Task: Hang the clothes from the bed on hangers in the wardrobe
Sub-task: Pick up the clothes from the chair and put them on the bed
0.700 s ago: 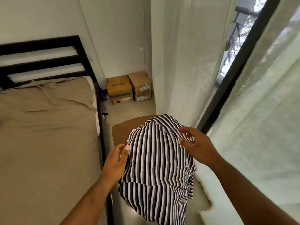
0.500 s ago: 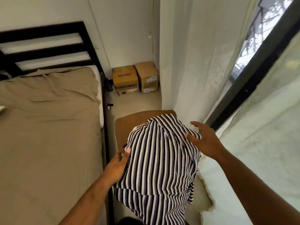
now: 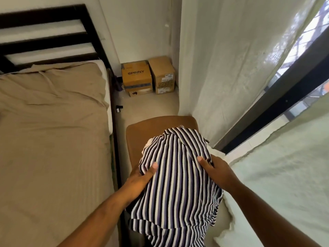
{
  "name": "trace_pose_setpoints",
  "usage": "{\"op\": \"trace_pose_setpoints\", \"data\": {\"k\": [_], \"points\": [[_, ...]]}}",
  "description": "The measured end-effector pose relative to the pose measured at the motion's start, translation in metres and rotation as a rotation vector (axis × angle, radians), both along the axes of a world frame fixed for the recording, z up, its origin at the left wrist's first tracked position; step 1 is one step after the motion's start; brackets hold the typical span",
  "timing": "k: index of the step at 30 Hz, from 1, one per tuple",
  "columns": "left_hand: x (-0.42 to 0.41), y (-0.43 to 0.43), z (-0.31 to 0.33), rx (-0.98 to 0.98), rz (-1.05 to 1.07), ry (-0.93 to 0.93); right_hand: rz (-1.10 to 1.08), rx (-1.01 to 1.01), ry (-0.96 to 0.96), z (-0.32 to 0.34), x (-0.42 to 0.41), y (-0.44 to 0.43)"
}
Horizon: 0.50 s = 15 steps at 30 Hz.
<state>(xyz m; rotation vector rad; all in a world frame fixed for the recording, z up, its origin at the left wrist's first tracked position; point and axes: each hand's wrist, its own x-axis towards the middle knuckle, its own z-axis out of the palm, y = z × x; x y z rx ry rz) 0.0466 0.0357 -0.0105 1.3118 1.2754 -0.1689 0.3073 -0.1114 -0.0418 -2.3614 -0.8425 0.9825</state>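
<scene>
The grip of the left hand (image 3: 140, 177) and of the right hand (image 3: 217, 173) holds the striped garment (image 3: 178, 189) at both sides, thumbs on top, over the brown chair (image 3: 140, 131), right of the bed (image 3: 53, 131). No hanger or wardrobe is visible; I judge the hanging is not yet done.

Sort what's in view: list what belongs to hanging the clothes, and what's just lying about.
In the job:
striped garment, gripped by the left hand and the right hand
bed, named in the task as where the clothes come from

Lying about:
cardboard boxes in the corner
brown seat
curtain
small black item on the floor
</scene>
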Motion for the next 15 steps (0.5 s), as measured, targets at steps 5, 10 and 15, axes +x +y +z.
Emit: {"op": "trace_pose_setpoints", "data": {"k": [5,10,15], "points": [[0.021,-0.001,-0.009,0.062,0.023,-0.010,-0.075,-0.026,-0.045,-0.016,0.001,0.011],[0.034,0.011,0.005,-0.107,0.093,-0.021,-0.216,-0.157,-0.021,-0.022,0.000,0.019],[0.054,0.009,0.016,-0.306,0.220,-0.080,-0.217,-0.216,-0.097,0.007,0.001,0.042]]}}
